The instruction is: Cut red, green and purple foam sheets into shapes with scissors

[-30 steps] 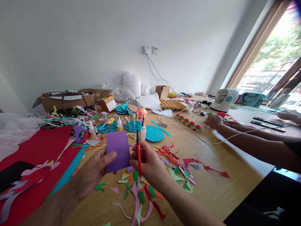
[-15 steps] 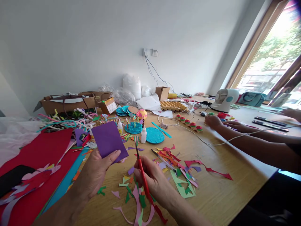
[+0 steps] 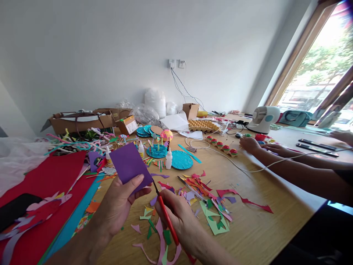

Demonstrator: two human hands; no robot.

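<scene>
My left hand (image 3: 121,204) pinches a purple paper rectangle (image 3: 128,163) by its lower edge, thumb on the front, and holds it tilted above the wooden table (image 3: 256,217). My right hand (image 3: 176,211) is closed round red-handled scissors (image 3: 164,215). Their dark blades point up and left, and the tips touch the paper's lower right corner. Coloured paper scraps (image 3: 204,195) lie under and to the right of both hands.
Red and blue sheets (image 3: 46,180) cover the table's left side. Glue bottles (image 3: 168,159), teal discs (image 3: 181,159), pipe cleaners and cardboard boxes (image 3: 82,119) crowd the back. Another person's arms (image 3: 298,165) reach in from the right, near a white fan (image 3: 263,117) and a cable.
My left hand has tilted the purple paper and moved it left and down. My right hand dropped toward me, and the scissors swung from upright to slanting at the paper's corner.
</scene>
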